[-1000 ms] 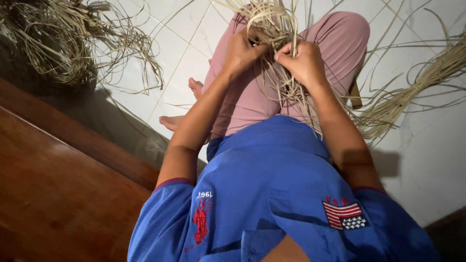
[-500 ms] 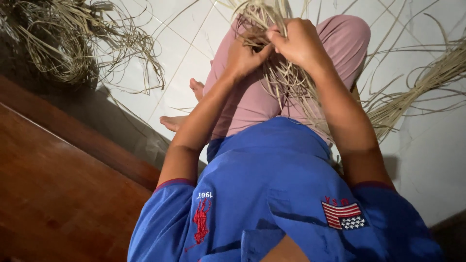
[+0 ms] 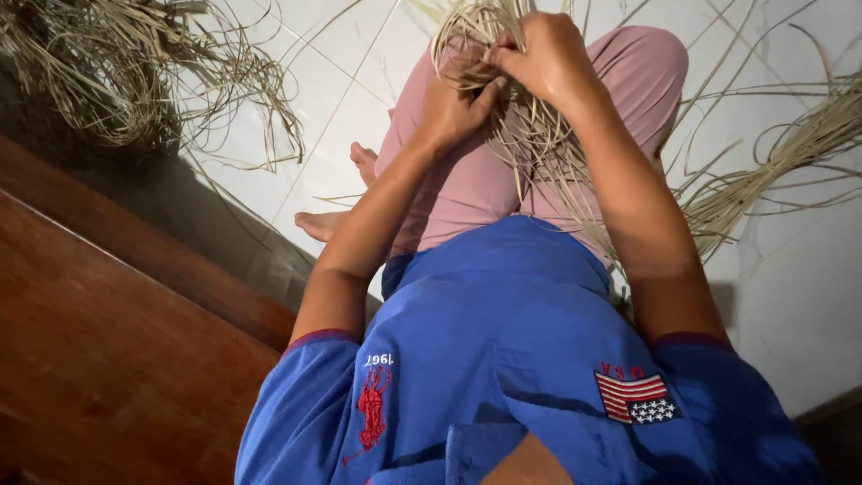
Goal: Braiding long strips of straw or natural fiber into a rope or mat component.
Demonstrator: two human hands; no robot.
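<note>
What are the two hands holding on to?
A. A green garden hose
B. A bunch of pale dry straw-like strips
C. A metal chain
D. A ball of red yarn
B: the left hand and the right hand both grip a bunch of pale dry strips that hangs down over the lap in pink trousers, above the white tiled floor.

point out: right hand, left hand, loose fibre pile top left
right hand [image 3: 549,63], head view, back of the hand.
left hand [image 3: 453,110], head view, back of the hand.
loose fibre pile [image 3: 99,76], head view, middle of the tangle.
</note>
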